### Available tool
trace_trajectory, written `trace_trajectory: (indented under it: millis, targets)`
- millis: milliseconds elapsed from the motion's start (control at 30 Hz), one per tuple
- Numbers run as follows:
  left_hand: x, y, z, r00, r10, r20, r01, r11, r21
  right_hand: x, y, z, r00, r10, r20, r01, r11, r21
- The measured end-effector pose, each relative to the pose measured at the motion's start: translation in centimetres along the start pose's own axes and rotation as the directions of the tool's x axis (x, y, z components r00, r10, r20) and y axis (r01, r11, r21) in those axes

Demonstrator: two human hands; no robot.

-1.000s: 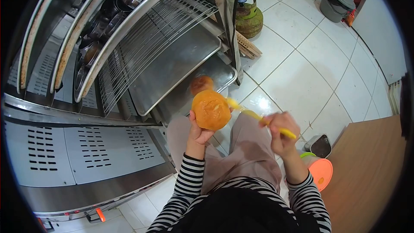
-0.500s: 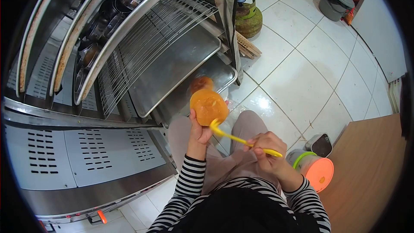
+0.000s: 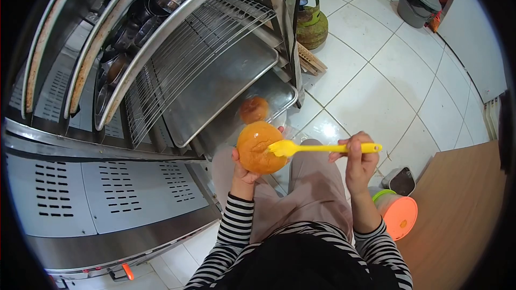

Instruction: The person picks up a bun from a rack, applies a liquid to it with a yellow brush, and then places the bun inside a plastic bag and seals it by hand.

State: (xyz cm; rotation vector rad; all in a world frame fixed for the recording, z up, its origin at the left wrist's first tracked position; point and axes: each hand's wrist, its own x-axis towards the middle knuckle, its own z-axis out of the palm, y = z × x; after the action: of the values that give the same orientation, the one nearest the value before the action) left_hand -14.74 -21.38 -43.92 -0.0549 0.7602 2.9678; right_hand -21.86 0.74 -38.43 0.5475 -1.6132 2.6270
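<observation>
I found the left hand (image 3: 245, 174) clasping a bun (image 3: 255, 159), the right hand (image 3: 360, 164) gripping a brush (image 3: 318, 148) crosswise, bristles (image 3: 278, 149) leftward against it.

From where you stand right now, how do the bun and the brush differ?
The bun is round and golden-orange, while the brush is long, thin and bright yellow. The bun sits in the left hand, supported from below; the brush is gripped by its handle in the right hand. The bun's top looks glossy, while the brush has a bristled head. Both are held up off the floor, and they meet at the bristles.
</observation>
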Motion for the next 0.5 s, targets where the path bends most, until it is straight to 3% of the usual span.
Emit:
trace_trajectory:
  millis: [100,167,233,300,400,433,500]
  targets:
    - [-0.1,0.2,-0.3,0.991,-0.062,0.118,0.069,0.996,-0.062,1.1,0.2,-0.4,0.991,-0.107,-0.077,0.099,0.99,-0.104]
    - [-0.5,0.4,-0.8,0.994,-0.071,0.089,0.074,0.997,-0.026,1.0,-0.3,0.3,0.99,-0.09,-0.11,0.085,0.995,-0.048]
    - [-0.7,0.5,-0.9,0.995,-0.083,0.06,0.083,0.997,0.008,1.2,-0.5,0.8,0.988,0.149,-0.048,-0.139,0.976,0.169]
    - [-0.6,0.8,-0.4,0.977,-0.127,0.17,0.116,0.99,0.078,1.8,0.4,0.6,0.993,0.104,-0.051,-0.099,0.99,0.103]
    - [-0.8,1.1,-0.7,0.979,-0.164,0.125,0.164,0.986,0.012,2.2,0.6,0.5,0.984,-0.18,0.011,0.18,0.977,-0.114]
    - [-0.9,1.2,-0.6,0.978,-0.164,0.126,0.164,0.986,0.016,2.0,0.6,0.4,0.983,-0.184,0.009,0.183,0.977,-0.111]
    - [-0.9,1.3,0.0,0.993,-0.108,0.053,0.108,0.994,-0.007,1.5,0.5,0.3,0.831,-0.42,0.365,0.515,0.829,-0.219]
